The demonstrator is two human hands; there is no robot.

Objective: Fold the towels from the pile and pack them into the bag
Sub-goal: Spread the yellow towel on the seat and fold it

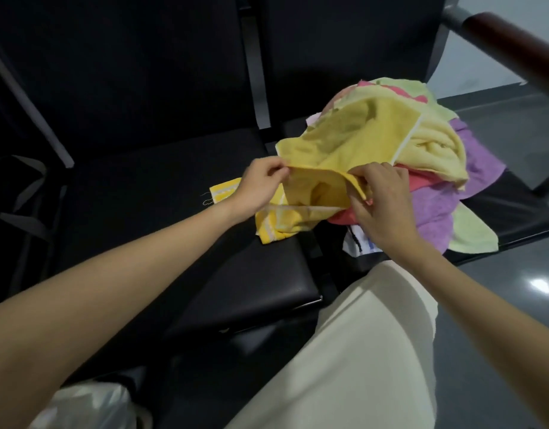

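1. Head view: black bench seats (180, 187) serve as the work surface; towel pile (428, 168) heaped on the right-hand seat, well to the right of the bare seat in the middle.
2. Yellow towel (322, 150) lifted partly off the pile's left flank, its striped end (225, 190) trailing onto the middle seat. Not yet folded; not yet free of the pile.
3. Left hand (261, 190): curled, thumb and fingers pinching the towel's upper hem. Right hand (381, 205): curled likewise, pinching the same hem further right. Hands close together, so only a short run of edge under control.
4. Recommended procedure for the step in hand:
   - Slide the pinches apart along the hem until each reaches a corner.
   - Lift clear of the pile before spreading, to avoid dragging the red and purple towels beneath off the seat.
   - Lay flat on the middle seat, striped end square, then fold edge to edge.
   - Keep tension even; slack terry cloth likely to bunch at the centre.
5. Containers: pale plastic bag (90, 407) at lower left near the floor, well apart from the pile. Mouth and contents not discernible; no towel visible inside.
6. Small printed white item (357, 243) under the pile's near edge; nature unclear.
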